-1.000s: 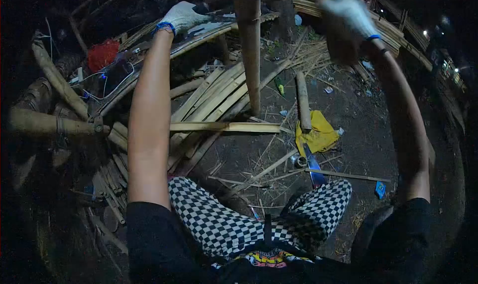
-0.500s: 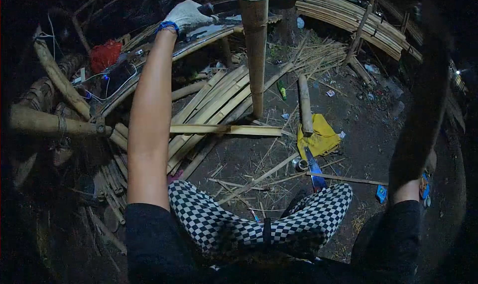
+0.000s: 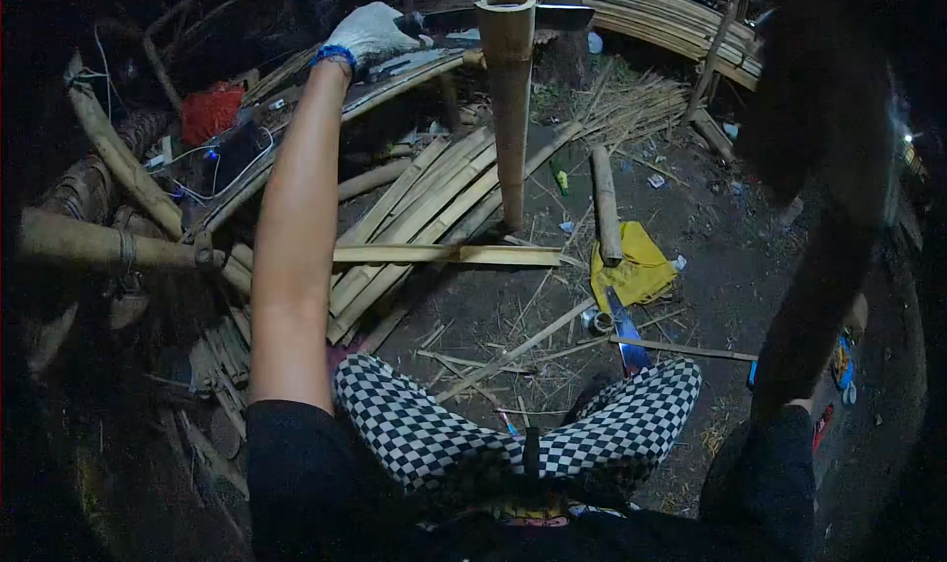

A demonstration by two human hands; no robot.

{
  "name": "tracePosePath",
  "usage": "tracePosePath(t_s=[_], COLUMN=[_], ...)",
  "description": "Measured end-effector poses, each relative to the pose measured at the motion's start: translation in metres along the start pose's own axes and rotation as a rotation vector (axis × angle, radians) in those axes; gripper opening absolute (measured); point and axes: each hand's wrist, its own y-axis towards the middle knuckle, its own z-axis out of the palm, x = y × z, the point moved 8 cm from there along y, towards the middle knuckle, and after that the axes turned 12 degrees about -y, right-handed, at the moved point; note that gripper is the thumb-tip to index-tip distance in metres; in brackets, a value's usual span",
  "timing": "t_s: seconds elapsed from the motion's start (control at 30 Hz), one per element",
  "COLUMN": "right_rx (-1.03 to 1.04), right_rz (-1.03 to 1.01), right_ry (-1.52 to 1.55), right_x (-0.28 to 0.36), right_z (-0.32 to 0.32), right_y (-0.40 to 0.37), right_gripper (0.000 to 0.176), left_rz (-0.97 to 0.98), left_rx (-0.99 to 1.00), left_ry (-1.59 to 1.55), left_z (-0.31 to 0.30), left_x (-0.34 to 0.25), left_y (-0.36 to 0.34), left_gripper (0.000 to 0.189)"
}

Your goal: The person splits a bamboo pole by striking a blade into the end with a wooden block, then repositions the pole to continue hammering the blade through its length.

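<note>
Grip of the gloved left hand (image 3: 370, 34) circles the handle of a machete (image 3: 565, 18), blade showing either side of the upright bamboo tube (image 3: 508, 108) near its rim; the right arm's (image 3: 814, 296) grip is too dark to read. Probably stiff, light bamboo; best held low.

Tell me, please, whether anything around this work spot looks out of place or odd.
Yes: a bare blade lies on the ground near the right knee, while the left hand holds a separate knife; left loose there, it seems a possible hazard. Thin bamboo strips also lie scattered about.
</note>
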Motion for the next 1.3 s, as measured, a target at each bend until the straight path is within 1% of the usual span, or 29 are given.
tracePosePath(t_s=[0.03,0.07,0.1,0.17,0.2,0.27,0.33,0.37,0.4,0.43,0.47,0.5,0.53,0.57,0.6,0.7,0.77,0.83,0.87,0.9,0.93,0.97,1.03,1.07,1.1,1.17,1.23,1.27,1.3], right_rx=[-0.054,-0.09,-0.129,-0.149,-0.138,-0.064,0.066,0.137,0.256,0.254,0.249,0.254,0.166,0.118,0.082,-0.12,-0.18,-0.203,-0.194,-0.191,-0.204,-0.255,0.196,0.344,0.297,0.226,0.212,0.09,0.019], right_rz=[-0.019,-0.032,-0.049,-0.05,-0.046,-0.05,-0.033,0.013,0.168,0.169,0.16,0.172,0.19,0.178,0.215,0.088,0.028,-0.005,-0.019,-0.056,-0.119,-0.223,0.031,0.125,-0.002,0.058,0.371,0.274,0.183], right_ry=[-0.026,-0.059,-0.103,-0.209,-0.277,-0.369,-0.349,-0.304,-0.256,-0.261,-0.17,-0.066,0.186,0.132,0.063,0.028,-0.064,-0.185,-0.259,-0.308,-0.321,-0.294,-0.258,-0.237,-0.281,-0.29,-0.021,0.024,0.01], right_x=[0.001,-0.001,-0.004,-0.025,-0.042,-0.079,-0.11,-0.114,-0.119,-0.118,-0.114,-0.108,-0.055,-0.039,-0.046,-0.027,-0.038,-0.066,-0.092,-0.131,-0.177,-0.245,-0.121,-0.119,-0.098,-0.059,-0.069,-0.055,-0.042], right_z=[-0.013,-0.021,-0.025,-0.015,0.002,0.045,0.105,0.123,0.127,0.119,0.106,0.094,0.071,0.046,0.02,-0.034,-0.045,-0.031,-0.01,0.012,0.034,0.061,0.112,0.107,0.087,0.047,0.002,-0.017,-0.022], right_y=[0.005,0.006,0.009,0.008,0.004,-0.015,-0.043,-0.058,-0.072,-0.069,-0.053,-0.046,-0.051,-0.043,-0.037,-0.022,-0.014,-0.01,-0.013,-0.017,-0.035,-0.054,-0.061,-0.063,-0.052,-0.042,-0.044,-0.034,-0.031], right_gripper=[0.07,0.07,0.071,0.072,0.072,0.073,0.073,0.074,0.084,0.084,0.082,0.081,0.076,0.072,0.067,0.069,0.071,0.073,0.073,0.074,0.075,0.076,0.079,0.081,0.077,0.075,0.075,0.075,0.076], left_rz=[0.034,0.001,0.002,0.08,0.082,0.096,0.077,0.05,0.057,0.076,0.09,0.088,0.051,0.014,0.012,-0.007,0.084,0.091,0.079,0.067,0.08,0.077,0.053,-0.009,0.147,0.034,0.024,0.006,0.003], left_rx=[-0.007,0.011,0.016,-0.016,-0.011,0.021,0.016,0.001,0.004,-0.033,-0.099,-0.102,-0.062,-0.028,-0.024,-0.009,-0.063,-0.059,-0.063,-0.065,-0.042,-0.037,-0.054,0.039,-0.066,-0.028,-0.01,0.01,0.014], left_ry=[0.005,-0.067,-0.066,0.007,0.007,0.047,0.031,0.016,0.014,0.067,0.122,0.125,0.055,-0.014,-0.013,0.052,0.035,-0.001,0.047,0.093,0.026,0.021,0.15,0.094,0.181,0.132,0.152,0.164,0.165], left_z=[0.0,0.004,0.005,0.0,-0.001,0.0,0.002,0.002,0.004,0.002,-0.009,-0.011,-0.007,-0.005,-0.005,-0.003,-0.004,-0.004,-0.005,-0.004,0.004,0.002,-0.014,-0.009,-0.01,-0.008,-0.009,-0.006,-0.004], left_x=[-0.002,0.002,0.003,-0.008,-0.011,-0.015,-0.016,-0.016,-0.022,-0.028,-0.031,-0.033,-0.028,-0.023,-0.02,-0.012,-0.016,-0.019,-0.021,-0.021,-0.009,-0.019,-0.049,-0.039,-0.037,-0.029,-0.028,-0.026,-0.025], left_y=[0.002,0.002,0.003,0.0,0.001,0.003,0.003,0.004,-0.001,-0.01,-0.01,-0.011,-0.013,-0.014,-0.014,-0.01,-0.011,-0.012,-0.01,-0.008,0.003,-0.002,-0.016,-0.011,-0.005,-0.005,0.0,0.001,0.001], left_gripper=[0.057,0.056,0.056,0.053,0.053,0.051,0.05,0.05,0.05,0.049,0.048,0.048,0.048,0.048,0.048,0.049,0.051,0.05,0.049,0.049,0.049,0.049,0.049,0.048,0.046,0.045,0.045,0.045,0.045])
